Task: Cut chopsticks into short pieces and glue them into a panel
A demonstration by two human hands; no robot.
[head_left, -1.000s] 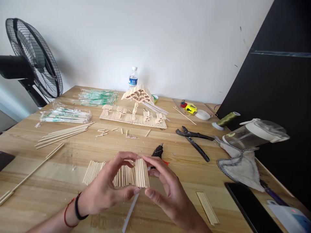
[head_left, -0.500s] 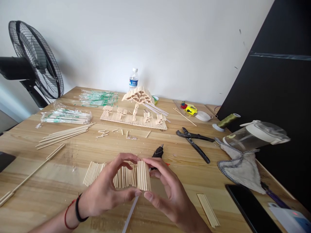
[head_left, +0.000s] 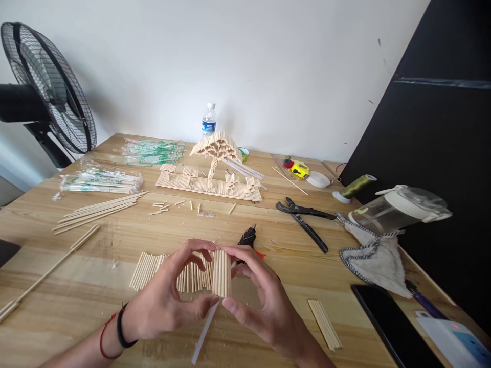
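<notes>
Between my left hand [head_left: 174, 291] and my right hand [head_left: 264, 296] I hold a small panel of wooden sticks [head_left: 221, 273] set side by side. It stands upright off the table, with fingertips at its top edge and thumbs at its bottom edge. Behind my left hand lies a row of short cut sticks [head_left: 148, 270], partly hidden by that hand. A black hot glue gun [head_left: 247, 237] rests just beyond my right hand, its rear part covered. Below the panel a white strip [head_left: 204, 335] lies on the table. Another stick panel [head_left: 324, 324] lies flat to the right.
At the back stands a stick model [head_left: 210, 176] with a roof, near a water bottle [head_left: 209, 120]. Pliers [head_left: 305, 220], a cloth [head_left: 378, 255], a clear jug [head_left: 399, 207] and a phone [head_left: 397, 327] lie right. Long sticks [head_left: 97, 209], bagged sticks [head_left: 102, 180] and a fan [head_left: 49, 92] are left.
The whole view has shifted slightly, so things sit a little further left and up. The panel in my hands has turned slightly; both hands keep their hold.
</notes>
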